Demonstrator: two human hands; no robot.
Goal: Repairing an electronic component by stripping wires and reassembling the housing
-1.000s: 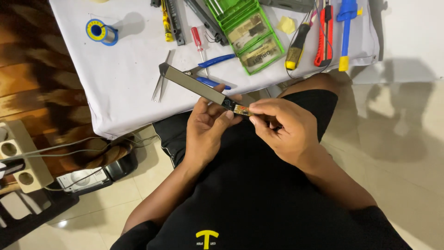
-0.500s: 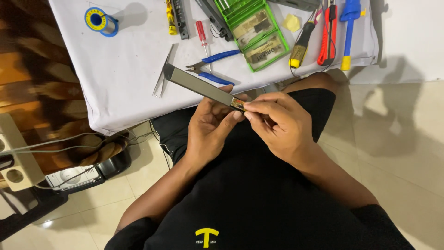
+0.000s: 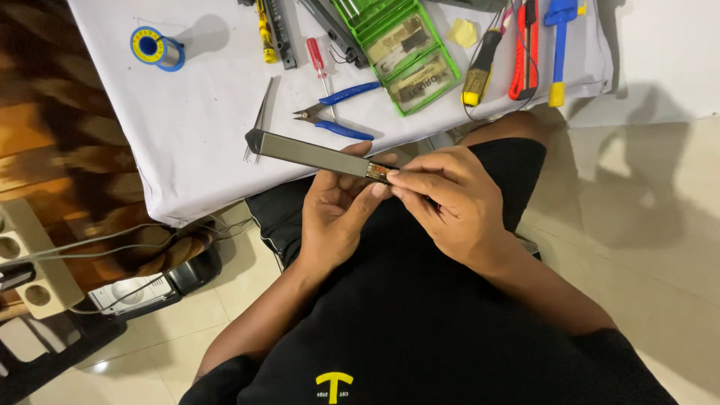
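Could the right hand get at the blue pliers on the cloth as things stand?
Probably yes, once it lets go. The right hand is pinching the end of the grey bar that the left hand holds. The pliers lie just beyond the bar with nothing on them.

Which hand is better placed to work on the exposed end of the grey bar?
Probably the right hand: its fingertips already pinch at the open end of the grey bar, where a small board shows. The left hand grips the bar from below, steadying it.
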